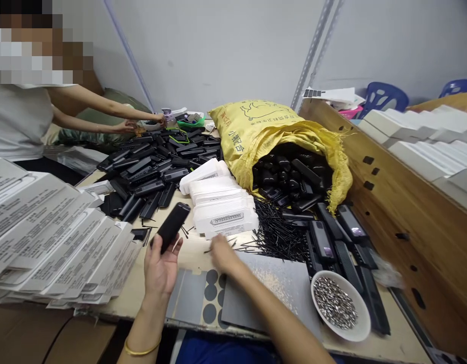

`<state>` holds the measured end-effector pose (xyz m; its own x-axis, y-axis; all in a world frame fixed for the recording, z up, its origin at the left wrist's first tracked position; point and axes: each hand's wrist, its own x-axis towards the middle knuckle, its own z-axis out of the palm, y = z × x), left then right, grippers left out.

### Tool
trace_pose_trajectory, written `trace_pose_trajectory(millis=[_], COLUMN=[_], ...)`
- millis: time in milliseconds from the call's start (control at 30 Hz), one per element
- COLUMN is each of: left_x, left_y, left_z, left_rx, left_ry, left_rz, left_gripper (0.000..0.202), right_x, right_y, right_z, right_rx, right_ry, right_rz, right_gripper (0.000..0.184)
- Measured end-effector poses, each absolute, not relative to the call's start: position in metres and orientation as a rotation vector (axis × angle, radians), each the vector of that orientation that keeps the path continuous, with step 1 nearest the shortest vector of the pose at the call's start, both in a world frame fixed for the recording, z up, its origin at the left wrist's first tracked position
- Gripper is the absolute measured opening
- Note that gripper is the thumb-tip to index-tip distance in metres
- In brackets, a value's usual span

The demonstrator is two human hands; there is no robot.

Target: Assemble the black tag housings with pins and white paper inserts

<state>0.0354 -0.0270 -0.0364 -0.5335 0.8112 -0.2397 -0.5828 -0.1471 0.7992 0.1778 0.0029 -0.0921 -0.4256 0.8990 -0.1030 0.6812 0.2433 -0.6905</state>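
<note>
My left hand (161, 268) holds a black oblong plastic case (174, 225) upright and tilted, thumb on one side and fingers behind it. My right hand (223, 254) is closed just in front of the stack of flat white printed cartons (228, 210). A thin dark tip shows by its fingers, but what they grip is hidden. Right of that hand lies a heap of thin black sticks (281, 230). Below the hands are a grey sheet (241, 308) and a card with dark round stickers (209, 292).
A white bowl (364, 323) of small metal pieces stands at the right. Behind, a yellow sack (252, 121) spills black parts beside a pile of black cases (142, 167). White boxes (47, 227) line the left; a wooden board (408, 212) borders the right. A co-worker's hands (125, 126) reach in.
</note>
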Motion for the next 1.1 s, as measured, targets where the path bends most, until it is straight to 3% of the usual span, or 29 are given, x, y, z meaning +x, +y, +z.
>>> trace_pose_trajectory(millis=[167,267,367,467,600,833,1100], left_x=[0.073,0.094,0.112,0.128,0.148,0.162,0.164], left_y=[-0.031,-0.028,-0.027,-0.03,-0.038,-0.049,-0.056], left_z=[-0.049,-0.048,-0.046,-0.043,-0.041,-0.041,-0.043], left_rx=[0.376,0.261,0.089,-0.021,-0.08,-0.042,0.13], left_ry=[1.086,1.026,0.974,0.897,0.867,0.866,0.883], left_rz=[1.662,1.547,1.43,1.328,1.221,1.194,1.239], left_gripper=[0.028,0.018,0.015,0.023,0.028,0.028,0.023], right_x=[0.284,0.306,0.304,0.3,0.298,0.296,0.3], right_y=[0.021,-0.003,-0.033,-0.054,-0.071,-0.092,-0.092], right_z=[-0.08,-0.068,-0.063,-0.062,-0.066,-0.076,-0.08], right_rx=[-1.705,-1.407,-0.942,-0.836,-0.95,-1.287,-1.277], right_ry=[-1.817,-1.372,-0.747,-0.504,-0.536,-1.029,-1.249], right_rz=[0.831,1.118,1.435,1.5,1.4,0.815,0.595], right_gripper=[0.019,0.008,0.019,0.024,0.023,0.013,0.012])
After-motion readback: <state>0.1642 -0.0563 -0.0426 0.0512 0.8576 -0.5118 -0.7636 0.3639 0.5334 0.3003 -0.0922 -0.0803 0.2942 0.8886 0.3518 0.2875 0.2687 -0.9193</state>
